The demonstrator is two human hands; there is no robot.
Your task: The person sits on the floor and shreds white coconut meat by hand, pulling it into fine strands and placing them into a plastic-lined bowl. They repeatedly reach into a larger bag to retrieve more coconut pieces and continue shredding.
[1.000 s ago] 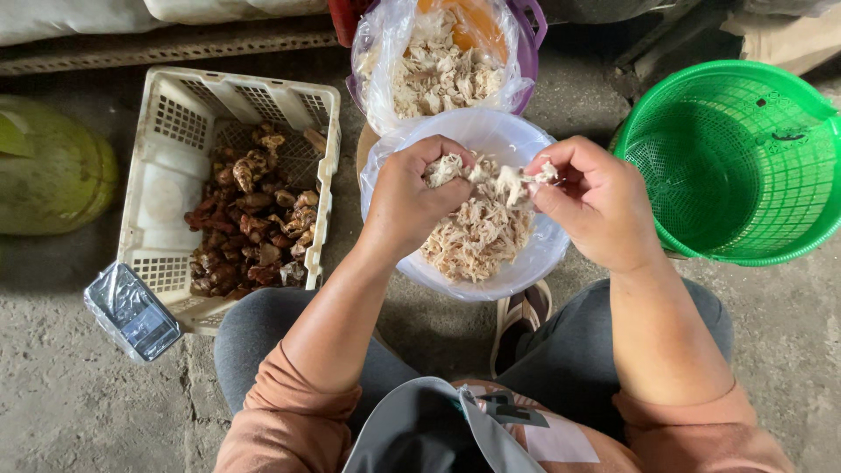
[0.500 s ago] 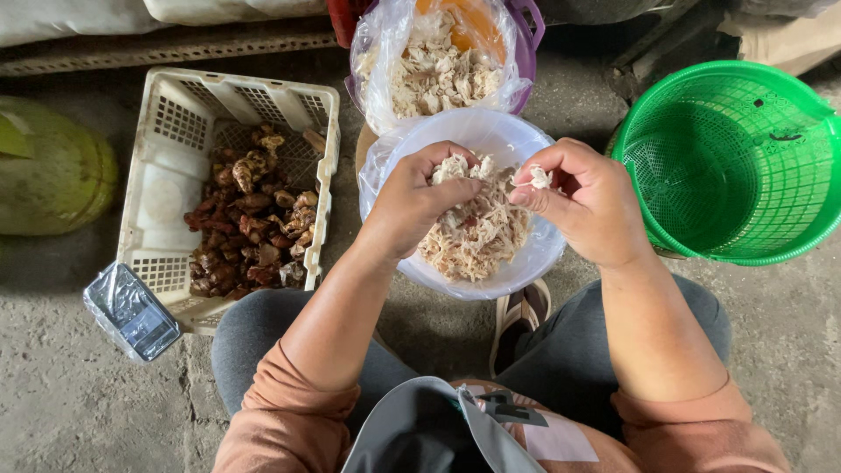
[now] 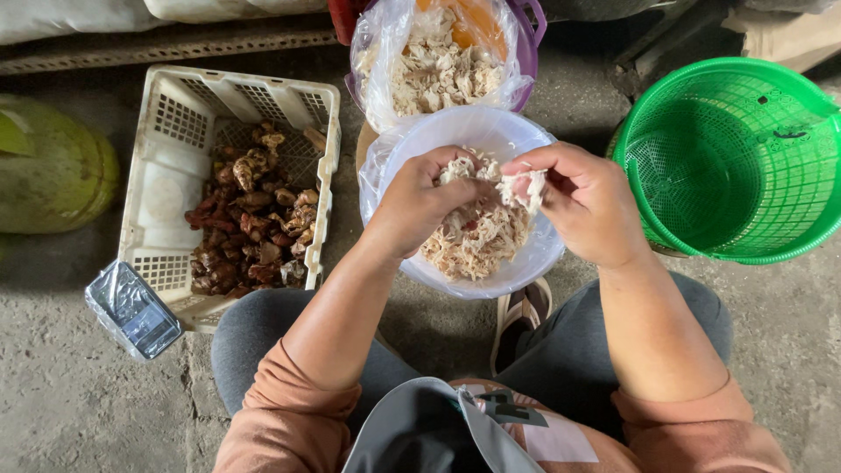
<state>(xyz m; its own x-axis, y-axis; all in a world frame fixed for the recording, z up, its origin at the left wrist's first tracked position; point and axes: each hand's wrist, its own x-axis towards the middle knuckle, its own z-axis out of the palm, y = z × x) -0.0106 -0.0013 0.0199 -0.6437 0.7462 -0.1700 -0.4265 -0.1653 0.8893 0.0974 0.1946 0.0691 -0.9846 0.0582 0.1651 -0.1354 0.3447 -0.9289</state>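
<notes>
Left hand [image 3: 420,203] fingers curled under, hidden; purple tub [image 3: 526,54] and sacks [image 3: 158,10] cut by top edge.

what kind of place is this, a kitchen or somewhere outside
Probably an informal food-prep spot at ground level, not a fitted kitchen. The person squats over a rough concrete floor, with a plastic-lined bowl of shredded pale meat, a white plastic crate of brown scraps and a green basket set directly on it.
</notes>
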